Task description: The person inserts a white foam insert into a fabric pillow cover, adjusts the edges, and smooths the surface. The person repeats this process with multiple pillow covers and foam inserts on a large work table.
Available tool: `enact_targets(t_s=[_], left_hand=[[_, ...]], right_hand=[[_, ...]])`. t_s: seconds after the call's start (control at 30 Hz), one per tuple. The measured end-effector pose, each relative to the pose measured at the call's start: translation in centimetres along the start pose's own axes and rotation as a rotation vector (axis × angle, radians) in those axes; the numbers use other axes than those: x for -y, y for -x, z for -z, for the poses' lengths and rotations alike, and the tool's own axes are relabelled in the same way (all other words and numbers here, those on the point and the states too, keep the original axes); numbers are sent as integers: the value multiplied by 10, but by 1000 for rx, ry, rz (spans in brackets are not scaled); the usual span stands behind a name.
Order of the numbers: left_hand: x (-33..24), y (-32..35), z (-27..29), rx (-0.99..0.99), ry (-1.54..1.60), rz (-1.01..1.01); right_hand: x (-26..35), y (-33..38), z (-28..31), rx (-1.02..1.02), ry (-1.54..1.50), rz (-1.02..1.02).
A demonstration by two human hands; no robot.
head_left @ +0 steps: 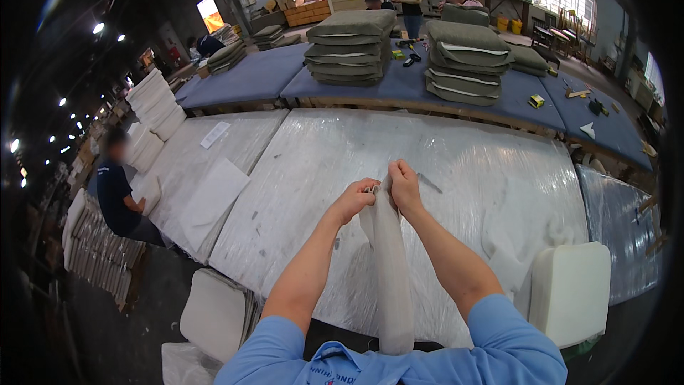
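Both my arms reach out over a plastic-wrapped table (313, 171). Between them a pale grey fabric-covered cushion (394, 285) stands edge-on, running from my hands back toward my chest. My left hand (354, 201) pinches a gathered edge of its fabric at the far end. Close beside it, my right hand (405, 187) is closed round the other side of the same edge. What lies inside the cover is hidden. A thin dark tool-like piece (430, 184) rests on the plastic just right of my right hand.
White pads (570, 292) are stacked at my right, others (214, 314) at my left. White sheets (217, 196) lie left on the table. Beyond, a blue-topped table (399, 96) bears stacked grey-green cushions (347, 50). A person (117, 189) works at the left; others are farther back.
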State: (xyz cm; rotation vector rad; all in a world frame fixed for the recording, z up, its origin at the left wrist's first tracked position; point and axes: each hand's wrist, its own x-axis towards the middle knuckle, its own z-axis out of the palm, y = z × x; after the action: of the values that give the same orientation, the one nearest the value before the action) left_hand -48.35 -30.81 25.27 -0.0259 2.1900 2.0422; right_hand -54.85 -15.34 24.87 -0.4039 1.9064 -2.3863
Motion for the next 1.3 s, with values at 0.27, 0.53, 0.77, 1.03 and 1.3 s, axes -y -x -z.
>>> enact_targets(t_s=[0.27,0.53,0.77,1.03,1.3], left_hand=[[23,3,-19,7,560,-41],[49,-16,-38,-350,184,-111],[44,-23,-45,-423,261,-123],[43,-25,-42,-456,292,-102],[38,-14,-47,-250,166,-255]], right_hand=[[16,-16,-12,-77,509,31],[6,-36,-24,-104,766,109],[-5,-51,-28,-68,908,128],[-5,-56,-34,-11,858,47],[-2,-30,21,65,344,63]])
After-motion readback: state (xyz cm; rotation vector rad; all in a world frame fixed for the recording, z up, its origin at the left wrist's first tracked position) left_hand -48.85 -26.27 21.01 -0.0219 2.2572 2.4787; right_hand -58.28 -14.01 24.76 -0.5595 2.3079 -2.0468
